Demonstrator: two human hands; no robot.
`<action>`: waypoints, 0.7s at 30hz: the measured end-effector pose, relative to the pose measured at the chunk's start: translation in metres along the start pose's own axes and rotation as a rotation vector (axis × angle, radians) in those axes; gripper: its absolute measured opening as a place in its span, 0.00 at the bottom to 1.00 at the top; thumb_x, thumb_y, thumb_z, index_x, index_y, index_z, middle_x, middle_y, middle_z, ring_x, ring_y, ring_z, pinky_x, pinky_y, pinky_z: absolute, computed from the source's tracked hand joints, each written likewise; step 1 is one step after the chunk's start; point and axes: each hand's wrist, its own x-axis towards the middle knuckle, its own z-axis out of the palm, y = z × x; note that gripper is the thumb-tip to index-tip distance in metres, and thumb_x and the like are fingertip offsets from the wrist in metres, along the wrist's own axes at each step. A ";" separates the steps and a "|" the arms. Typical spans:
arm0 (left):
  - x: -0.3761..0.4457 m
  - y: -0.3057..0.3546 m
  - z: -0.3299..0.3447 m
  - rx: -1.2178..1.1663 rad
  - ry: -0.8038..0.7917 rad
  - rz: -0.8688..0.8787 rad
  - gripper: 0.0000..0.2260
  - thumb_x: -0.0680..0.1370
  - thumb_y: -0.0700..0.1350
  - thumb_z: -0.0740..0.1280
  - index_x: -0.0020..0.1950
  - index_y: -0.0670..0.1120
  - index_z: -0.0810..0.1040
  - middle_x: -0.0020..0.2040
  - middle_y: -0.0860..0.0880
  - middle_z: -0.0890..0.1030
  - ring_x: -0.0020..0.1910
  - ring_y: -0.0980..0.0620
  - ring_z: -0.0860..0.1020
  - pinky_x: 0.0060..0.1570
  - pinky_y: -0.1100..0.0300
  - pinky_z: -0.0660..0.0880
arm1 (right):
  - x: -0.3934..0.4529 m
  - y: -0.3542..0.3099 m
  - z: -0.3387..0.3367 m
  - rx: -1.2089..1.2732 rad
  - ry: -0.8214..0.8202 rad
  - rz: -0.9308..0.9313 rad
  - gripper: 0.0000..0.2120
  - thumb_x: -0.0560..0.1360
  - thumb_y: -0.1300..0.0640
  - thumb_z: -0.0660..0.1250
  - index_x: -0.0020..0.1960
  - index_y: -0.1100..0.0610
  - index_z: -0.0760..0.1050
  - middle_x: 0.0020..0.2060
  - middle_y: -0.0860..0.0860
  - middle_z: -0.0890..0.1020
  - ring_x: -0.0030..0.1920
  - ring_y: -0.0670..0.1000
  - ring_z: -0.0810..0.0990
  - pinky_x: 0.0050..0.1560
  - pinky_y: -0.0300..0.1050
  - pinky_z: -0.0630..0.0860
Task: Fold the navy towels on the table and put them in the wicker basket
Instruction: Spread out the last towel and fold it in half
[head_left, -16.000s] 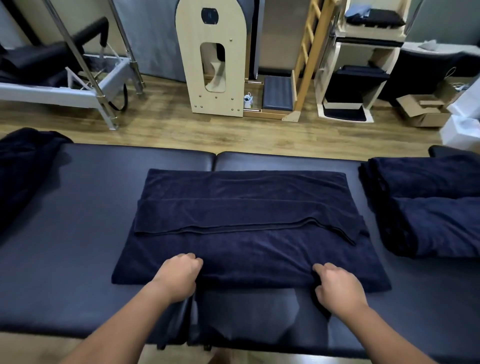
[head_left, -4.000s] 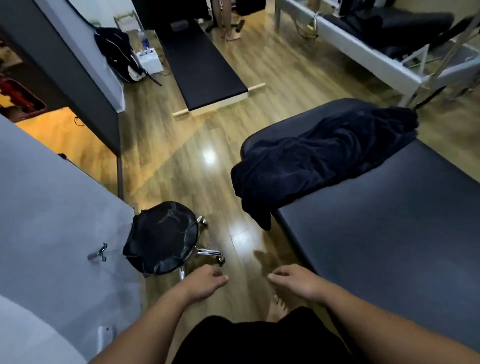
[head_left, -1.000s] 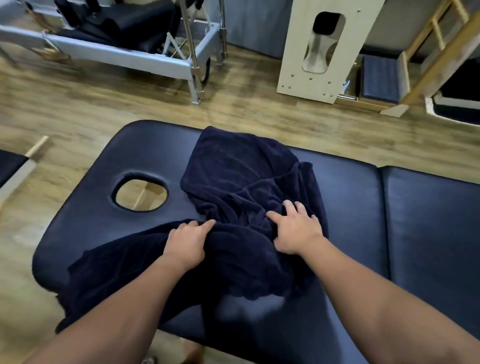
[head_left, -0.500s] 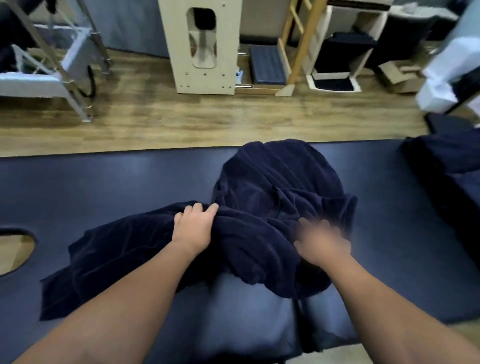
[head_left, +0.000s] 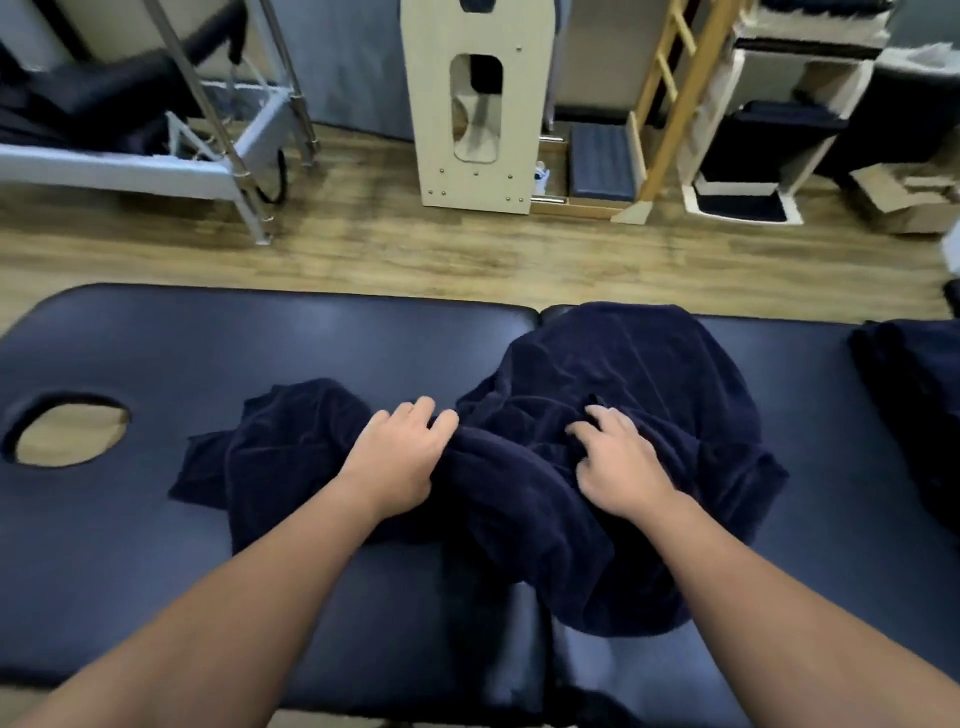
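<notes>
On the table (head_left: 208, 364), left hand (head_left: 397, 457) and right hand (head_left: 618, 462) both grip the crumpled towel (head_left: 623, 374)

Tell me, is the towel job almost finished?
Not nearly. Done: nothing shows; more navy cloth lies at the right edge. In hand: both hands, left and right, grip a crumpled towel on the table. Left: folding it; no basket in view.

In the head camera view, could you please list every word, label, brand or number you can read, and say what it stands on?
None: no readable text shows anywhere.
The crumpled navy towel, the massage table and the wooden unit show no lettering.
The cardboard box is too blurred to tell whether it carries any print.
</notes>
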 end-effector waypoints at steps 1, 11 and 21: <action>-0.011 0.003 -0.004 0.013 0.034 -0.017 0.23 0.58 0.38 0.70 0.51 0.46 0.69 0.46 0.45 0.72 0.39 0.42 0.72 0.33 0.54 0.60 | 0.006 -0.002 0.000 -0.026 -0.062 -0.030 0.28 0.79 0.58 0.58 0.78 0.46 0.61 0.80 0.51 0.54 0.80 0.59 0.48 0.75 0.67 0.58; -0.083 0.041 -0.035 0.045 -0.516 -0.141 0.22 0.70 0.58 0.70 0.58 0.51 0.67 0.51 0.51 0.78 0.52 0.47 0.77 0.52 0.51 0.71 | -0.003 0.011 -0.006 -0.348 -0.247 0.012 0.20 0.77 0.49 0.57 0.68 0.50 0.70 0.65 0.54 0.75 0.67 0.60 0.68 0.64 0.62 0.66; -0.133 0.053 -0.019 -0.049 -0.552 -0.221 0.26 0.74 0.50 0.70 0.69 0.48 0.64 0.58 0.45 0.79 0.57 0.41 0.80 0.48 0.50 0.74 | -0.090 0.037 0.025 -0.269 0.018 -0.004 0.08 0.77 0.50 0.61 0.51 0.53 0.76 0.48 0.49 0.78 0.57 0.56 0.73 0.46 0.50 0.72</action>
